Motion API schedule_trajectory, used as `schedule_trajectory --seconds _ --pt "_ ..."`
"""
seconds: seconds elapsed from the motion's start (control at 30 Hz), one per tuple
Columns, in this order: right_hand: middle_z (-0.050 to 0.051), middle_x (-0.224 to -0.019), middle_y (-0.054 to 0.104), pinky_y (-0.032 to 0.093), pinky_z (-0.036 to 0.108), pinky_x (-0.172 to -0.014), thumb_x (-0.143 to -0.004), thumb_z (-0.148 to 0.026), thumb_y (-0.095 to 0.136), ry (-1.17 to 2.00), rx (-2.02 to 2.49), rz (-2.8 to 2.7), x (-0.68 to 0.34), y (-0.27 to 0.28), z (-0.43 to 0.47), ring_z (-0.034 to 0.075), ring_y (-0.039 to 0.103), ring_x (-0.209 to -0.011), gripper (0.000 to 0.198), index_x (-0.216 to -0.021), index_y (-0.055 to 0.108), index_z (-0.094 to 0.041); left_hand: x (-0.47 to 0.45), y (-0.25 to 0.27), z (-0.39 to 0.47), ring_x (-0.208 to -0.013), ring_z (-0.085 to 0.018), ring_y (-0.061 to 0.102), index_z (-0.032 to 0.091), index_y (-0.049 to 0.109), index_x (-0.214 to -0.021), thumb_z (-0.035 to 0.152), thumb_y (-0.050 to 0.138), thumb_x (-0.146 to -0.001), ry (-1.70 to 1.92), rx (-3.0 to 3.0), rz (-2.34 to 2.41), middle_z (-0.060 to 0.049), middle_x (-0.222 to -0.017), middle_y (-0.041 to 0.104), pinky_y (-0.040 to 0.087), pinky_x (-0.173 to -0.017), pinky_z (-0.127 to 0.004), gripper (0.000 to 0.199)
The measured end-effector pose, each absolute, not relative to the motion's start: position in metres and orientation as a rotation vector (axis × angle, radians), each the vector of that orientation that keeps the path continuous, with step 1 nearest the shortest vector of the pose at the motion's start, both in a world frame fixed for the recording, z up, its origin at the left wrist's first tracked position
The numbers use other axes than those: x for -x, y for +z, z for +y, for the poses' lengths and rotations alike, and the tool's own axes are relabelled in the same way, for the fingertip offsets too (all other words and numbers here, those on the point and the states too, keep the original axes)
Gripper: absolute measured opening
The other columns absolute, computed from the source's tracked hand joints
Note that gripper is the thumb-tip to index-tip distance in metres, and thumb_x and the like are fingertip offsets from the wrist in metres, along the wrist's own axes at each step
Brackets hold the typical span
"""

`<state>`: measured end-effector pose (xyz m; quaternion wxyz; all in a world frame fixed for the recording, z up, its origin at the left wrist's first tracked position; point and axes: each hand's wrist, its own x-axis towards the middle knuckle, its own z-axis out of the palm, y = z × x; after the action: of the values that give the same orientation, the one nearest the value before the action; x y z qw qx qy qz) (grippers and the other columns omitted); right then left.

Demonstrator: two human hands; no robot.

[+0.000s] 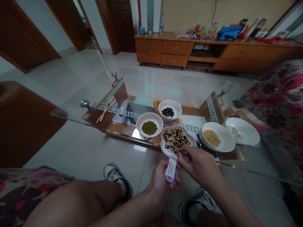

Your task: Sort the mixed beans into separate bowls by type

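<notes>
My left hand (163,179) is closed around the labelled handle of a white, lobed dish (166,152) with a purple rim. Mixed black and yellow beans (176,137) lie in that dish, which is at the glass table's near edge. Over its near side, my right hand (197,162) pinches a slim dark tool that looks like tweezers (178,150), its tip among the beans. Around the dish stand a white bowl of green mung beans (149,127), one of black beans (168,112), one of yellow soybeans (211,138), and another with pale pieces (234,131).
A pair of wooden chopsticks (103,109) lies on the left of the glass table (78,117). Papers (121,112) are visible through the glass. Across the tiled floor stands a wooden cabinet (177,48) with several items on top. A floral-covered seat (281,91) is at the right.
</notes>
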<state>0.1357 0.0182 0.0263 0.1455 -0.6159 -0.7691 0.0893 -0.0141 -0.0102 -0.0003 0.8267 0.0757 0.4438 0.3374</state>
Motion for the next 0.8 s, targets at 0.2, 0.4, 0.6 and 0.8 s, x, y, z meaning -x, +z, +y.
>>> schedule_trajectory --seconds 0.2,0.4,0.6,0.8 --pt "0.002 -0.078 0.072 0.040 0.025 -0.059 -0.086 -0.031 0.054 0.319 1.787 -2.226 -0.1344 0.0263 0.0198 0.017 0.067 -0.069 0.016 -0.087 0.067 -0.023 0.0123 -0.0044 -0.0105 -0.045 -0.011 0.040 0.016 0.058 -0.079 0.041 0.045 -0.080 0.721 -0.183 0.941 0.001 -0.051 0.051 0.030 -0.047 -0.025 0.028" --pt "0.002 -0.080 0.072 0.042 0.025 -0.062 -0.087 -0.031 0.053 0.352 1.777 -2.230 -0.1347 0.0285 0.0203 0.017 0.067 -0.071 0.018 -0.089 0.068 -0.023 0.0128 -0.0047 -0.0111 -0.042 -0.009 0.033 0.016 0.060 -0.080 0.044 0.045 -0.079 0.728 -0.213 0.937 0.002 -0.051 0.051 0.030 -0.048 -0.025 0.031" --pt "0.003 -0.077 0.072 0.042 0.024 -0.059 -0.087 -0.029 0.053 0.341 1.751 -2.231 -0.1340 0.0311 0.0208 0.016 0.067 -0.067 0.018 -0.087 0.069 -0.023 0.0134 -0.0012 -0.0101 -0.042 -0.009 0.032 0.014 0.062 -0.082 0.041 0.042 -0.080 0.716 -0.223 0.946 0.002 -0.050 0.049 0.030 -0.048 -0.026 0.034" --pt "0.002 -0.080 0.073 0.044 0.025 -0.060 -0.087 -0.029 0.053 0.342 1.761 -2.240 -0.1345 0.0301 0.0207 0.016 0.068 -0.070 0.018 -0.090 0.070 -0.024 0.0139 -0.0036 -0.0116 -0.043 -0.009 0.033 0.014 0.063 -0.084 0.040 0.040 -0.083 0.713 -0.236 0.941 0.002 -0.051 0.049 0.030 -0.049 -0.026 0.034"
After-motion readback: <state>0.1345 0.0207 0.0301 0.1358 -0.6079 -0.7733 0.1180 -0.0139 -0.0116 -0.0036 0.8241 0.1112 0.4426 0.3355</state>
